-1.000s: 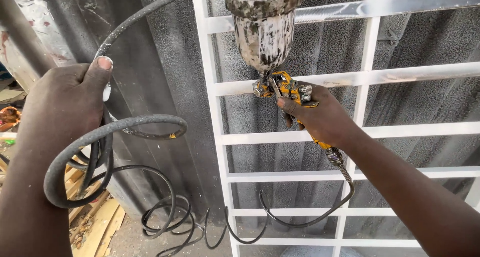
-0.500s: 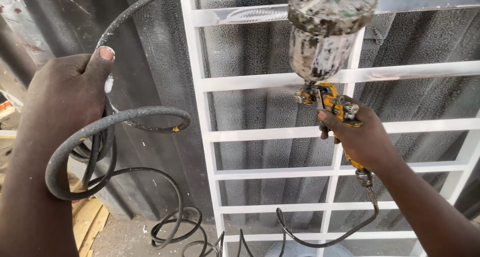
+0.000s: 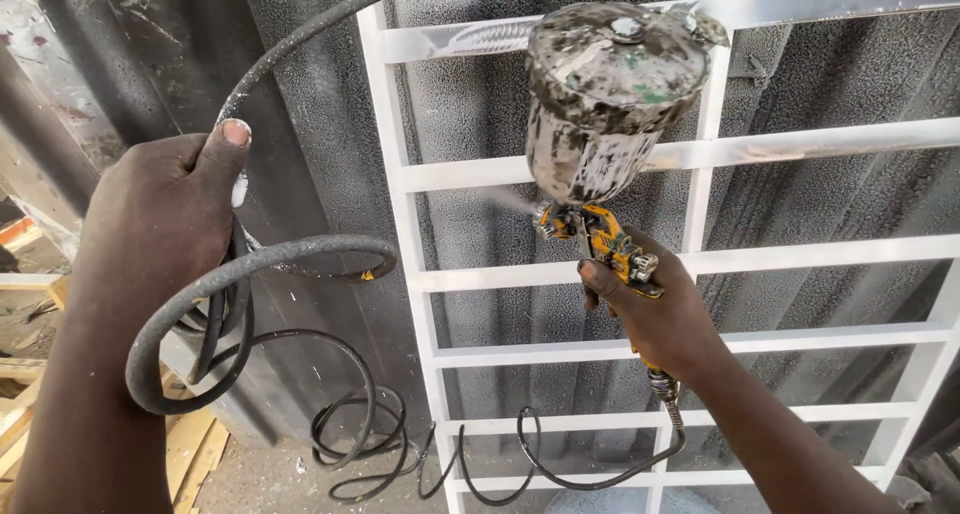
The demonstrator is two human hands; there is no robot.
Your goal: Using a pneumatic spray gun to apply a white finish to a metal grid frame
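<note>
My right hand [image 3: 660, 314] grips the yellow handle of a spray gun [image 3: 600, 239] with a paint-spattered metal cup [image 3: 605, 99] on top. Its nozzle points left at a white-painted metal grille [image 3: 560, 269], and a faint mist shows at the tip. My left hand [image 3: 160, 224] is closed around loops of the grey air hose [image 3: 250, 264], held up at the left, away from the grille. The hose runs up past my thumb and down to the ground, then back to the gun's base.
Dark corrugated metal sheeting [image 3: 310, 124] stands behind the grille. Coils of hose [image 3: 360, 444] lie on the ground below. Wooden planks [image 3: 195, 454] lie at the lower left.
The spray gun and my right hand have shifted right along the grille, then slightly back left. My left hand keeps the hose loops in the same place.
</note>
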